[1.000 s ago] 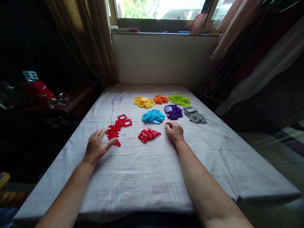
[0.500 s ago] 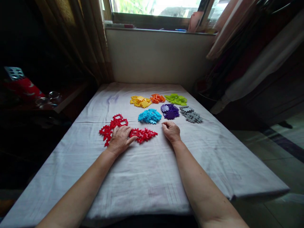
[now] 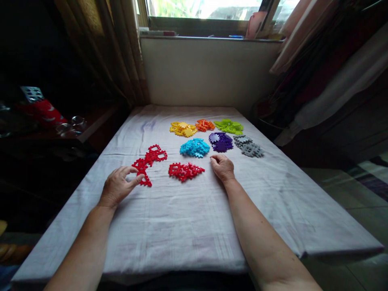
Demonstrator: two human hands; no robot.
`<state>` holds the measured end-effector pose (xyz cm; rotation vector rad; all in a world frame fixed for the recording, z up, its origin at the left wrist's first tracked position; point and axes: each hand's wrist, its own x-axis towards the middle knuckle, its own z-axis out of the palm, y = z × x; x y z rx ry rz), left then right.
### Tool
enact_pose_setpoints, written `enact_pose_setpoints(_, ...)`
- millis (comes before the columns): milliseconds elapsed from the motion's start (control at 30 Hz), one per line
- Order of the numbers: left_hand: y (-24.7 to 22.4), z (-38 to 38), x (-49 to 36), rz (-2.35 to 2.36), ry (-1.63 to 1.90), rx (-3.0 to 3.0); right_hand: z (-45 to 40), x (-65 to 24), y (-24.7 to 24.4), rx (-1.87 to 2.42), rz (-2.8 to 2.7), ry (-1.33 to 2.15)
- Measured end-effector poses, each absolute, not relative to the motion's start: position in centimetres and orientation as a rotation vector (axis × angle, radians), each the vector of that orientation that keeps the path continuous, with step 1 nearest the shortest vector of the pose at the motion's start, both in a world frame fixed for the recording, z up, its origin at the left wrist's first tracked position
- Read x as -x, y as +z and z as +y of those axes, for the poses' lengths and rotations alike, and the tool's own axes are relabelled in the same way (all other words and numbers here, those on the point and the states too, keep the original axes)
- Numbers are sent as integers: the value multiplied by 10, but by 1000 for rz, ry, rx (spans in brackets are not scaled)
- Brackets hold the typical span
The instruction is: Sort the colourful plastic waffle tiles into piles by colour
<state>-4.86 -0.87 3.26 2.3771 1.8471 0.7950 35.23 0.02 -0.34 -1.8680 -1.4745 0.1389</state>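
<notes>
My left hand (image 3: 121, 184) is at the left edge of a loose spread of red pieces (image 3: 156, 154), thumb and fingers apart over the lower ones. Just right of that spread lies a compact red pile (image 3: 185, 171). My right hand (image 3: 222, 166) rests on the cloth to the right of this pile with its fingers curled; whether anything is inside them is hidden. Beyond it are a light blue pile (image 3: 195, 148) and a purple pile (image 3: 222, 142). Yellow (image 3: 183, 129), orange (image 3: 205, 125), green (image 3: 229, 126) and grey pieces (image 3: 250, 147) lie farther back.
A pale cloth covers the table (image 3: 176, 226), whose far end meets a wall (image 3: 206, 72) under a window. Drinking glasses (image 3: 72, 126) and a red item (image 3: 50, 114) stand on a dark side surface at left. Clothes hang at right.
My left hand has moved left, off the gap between the red groups, and its fingers have spread. The lower red pieces now lie closer together. My right hand has kept its place.
</notes>
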Motion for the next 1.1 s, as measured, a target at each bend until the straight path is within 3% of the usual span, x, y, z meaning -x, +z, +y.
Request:
enact_pose_setpoints(267,40,-34,17,1848,426,-2577,-2,-351,-1,1856,-1480,147)
enact_pose_setpoints(433,42,-43,5,1822,391,-2682,1,-353,-7,1847,-1472,120)
enact_pose_setpoints(733,35,-30,1,1898,597,-2665,4,-355,-11,1821,-1477,105)
enact_pose_setpoints(900,39,-21,-4,2052,904,-2377,3,-354,-8,1836,-1468,128)
enact_pose_setpoints(1000,46,-15,-25,1823,1069,-2164,3,-353,-7,1854,-1465,144)
enact_pose_setpoints(1100,51,-7,-56,1539,1011,-2057,2,-353,-6,1855,-1466,165)
